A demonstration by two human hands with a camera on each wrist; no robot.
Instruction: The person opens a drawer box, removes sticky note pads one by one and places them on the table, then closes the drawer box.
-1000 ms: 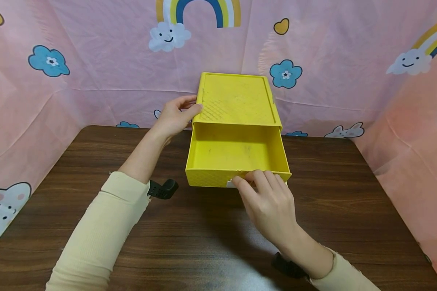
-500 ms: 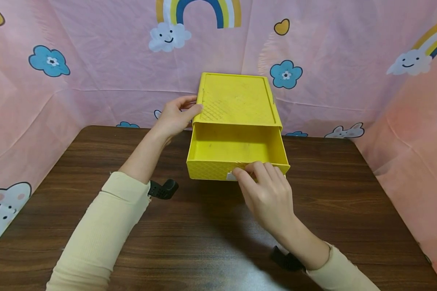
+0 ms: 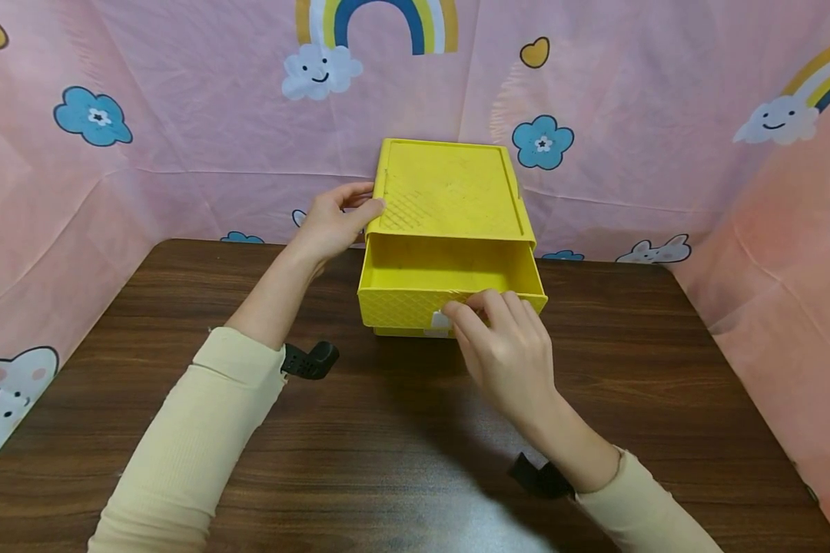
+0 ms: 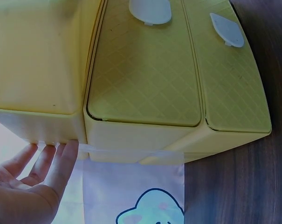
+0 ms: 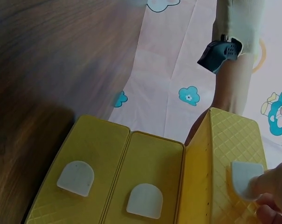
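Head view, right hand point(image 3: 506, 355) pinching white tab point(image 3: 439, 319), left hand point(image 3: 333, 221) seemingly straight-fingered against yellow cabinet point(image 3: 456, 188)

No words, numbers, brands or printed labels can be read in any view: none on the yellow drawer unit point(image 3: 453, 192) near twelve o'clock, its white pull tabs point(image 5: 145, 201), the dark wrist pieces point(image 3: 310, 360) at eight and five o'clock, or the pink backdrop point(image 3: 228, 130).
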